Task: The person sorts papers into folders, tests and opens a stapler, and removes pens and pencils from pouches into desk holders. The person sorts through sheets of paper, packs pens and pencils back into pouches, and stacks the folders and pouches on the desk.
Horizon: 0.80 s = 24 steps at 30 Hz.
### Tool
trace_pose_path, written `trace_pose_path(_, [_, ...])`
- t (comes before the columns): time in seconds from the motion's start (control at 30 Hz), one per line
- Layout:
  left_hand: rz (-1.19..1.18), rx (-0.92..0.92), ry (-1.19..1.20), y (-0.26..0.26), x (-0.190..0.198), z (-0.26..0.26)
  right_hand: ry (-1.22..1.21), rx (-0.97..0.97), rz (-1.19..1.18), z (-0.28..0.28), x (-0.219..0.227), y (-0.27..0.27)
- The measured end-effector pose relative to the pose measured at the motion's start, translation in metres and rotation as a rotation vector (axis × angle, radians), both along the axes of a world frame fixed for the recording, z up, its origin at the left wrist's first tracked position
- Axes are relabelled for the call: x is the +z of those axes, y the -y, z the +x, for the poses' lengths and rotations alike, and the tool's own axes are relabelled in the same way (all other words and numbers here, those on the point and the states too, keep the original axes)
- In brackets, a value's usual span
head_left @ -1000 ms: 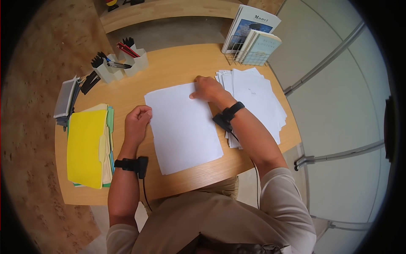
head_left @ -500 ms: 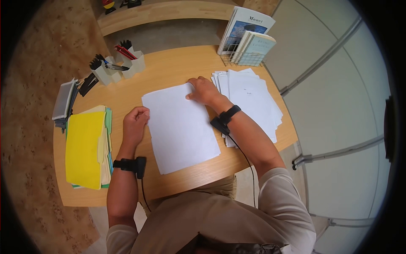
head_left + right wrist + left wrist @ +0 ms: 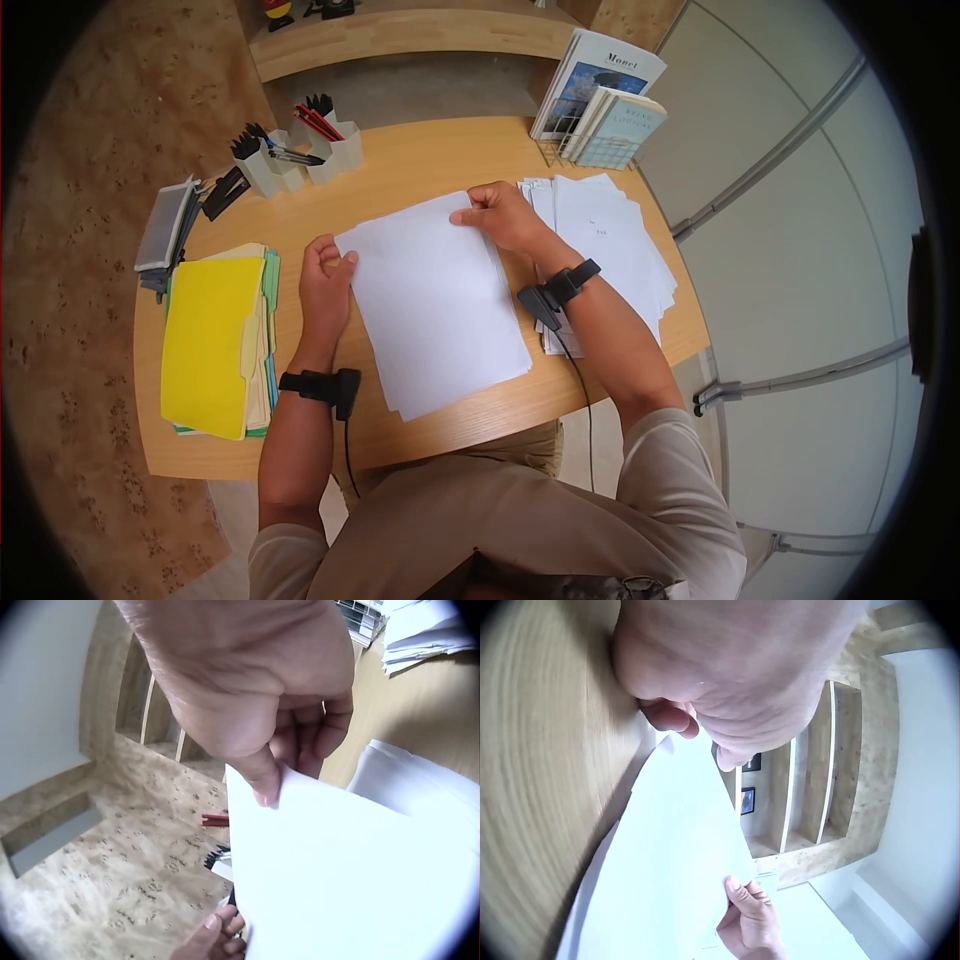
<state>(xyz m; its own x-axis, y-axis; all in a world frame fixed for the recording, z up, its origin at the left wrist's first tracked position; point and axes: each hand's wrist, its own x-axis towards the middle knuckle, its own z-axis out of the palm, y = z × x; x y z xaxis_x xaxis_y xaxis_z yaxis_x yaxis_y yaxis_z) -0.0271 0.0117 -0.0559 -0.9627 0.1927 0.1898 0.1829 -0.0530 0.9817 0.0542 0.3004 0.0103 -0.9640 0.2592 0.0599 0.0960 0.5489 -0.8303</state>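
Note:
A stack of white paper sheets (image 3: 440, 310) lies before me on the desk, its far edge raised in both wrist views. At the far right corner my right hand (image 3: 508, 215) pinches the top paper, thumb on the upper face and fingers curled beneath. In the right wrist view this lifted sheet (image 3: 337, 862) stands apart from other sheets (image 3: 420, 780) below it. My left hand (image 3: 325, 290) is at the far left corner, thumb and fingers spread apart with the corner of the paper reaching between them.
To the left lie a yellow folder (image 3: 205, 345) on other folders and a grey-covered pile (image 3: 165, 230). Pen holders (image 3: 265, 175) stand at the back left, a wire rack (image 3: 605, 155) with books at the back right. Loose papers (image 3: 610, 250) are spread right of the stack.
My right hand has raised the far right corner of the paper. The fingers of my left hand have uncurled, and the thumb has parted from them at the left corner.

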Motion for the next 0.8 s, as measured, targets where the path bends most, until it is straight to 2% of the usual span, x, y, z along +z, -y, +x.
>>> trace_pose_path(0.07, [-0.13,-0.174,0.005,0.007,-0.01,-0.008,0.056,0.02,-0.046,0.009,0.018,0.003])
trace_pose_path(0.1, [-0.129,-0.173,0.007,0.007,-0.012,-0.008,0.057,0.022,-0.045,0.01,0.016,0.002])
trace_pose_path(0.17, [-0.087,-0.04,-0.018,0.004,-0.013,-0.006,0.023,0.047,-0.16,0.011,0.014,0.002])
trace_pose_path(0.3, [-0.064,-0.059,-0.025,0.005,0.001,0.001,-0.064,0.057,-0.29,0.017,0.014,0.001])
trace_pose_path(0.37, [-0.06,-0.335,0.131,0.01,0.011,0.004,-0.056,0.012,-0.47,0.015,0.008,0.0])
trace_pose_path(0.4, [-0.062,-0.329,0.132,0.01,0.012,0.006,-0.054,0.018,-0.472,0.017,0.011,0.001])
trace_pose_path(0.47, [0.064,-0.241,0.134,0.009,0.014,0.007,0.037,0.006,-0.621,0.025,0.016,0.008])
trace_pose_path(0.5, [0.062,-0.238,0.137,0.01,0.015,0.006,0.04,0.008,-0.624,0.029,0.015,0.011])
trace_pose_path(0.57, [0.088,-0.218,0.134,0.011,0.014,0.005,0.165,0.104,-0.477,0.037,0.012,0.017])
trace_pose_path(0.63, [0.089,-0.203,0.14,0.011,0.011,0.004,0.168,0.098,-0.527,0.043,0.009,0.028])
trace_pose_path(0.7, [0.091,-0.208,0.146,0.011,0.008,0.002,0.163,0.072,-0.576,0.05,0.015,0.033])
trace_pose_path(0.77, [-0.042,-0.254,0.18,0.017,0.007,-0.004,0.09,-0.078,-0.349,0.055,0.022,0.031])
trace_pose_path(0.8, [-0.042,-0.265,0.18,0.016,0.007,-0.003,0.089,-0.089,-0.349,0.059,0.022,0.022])
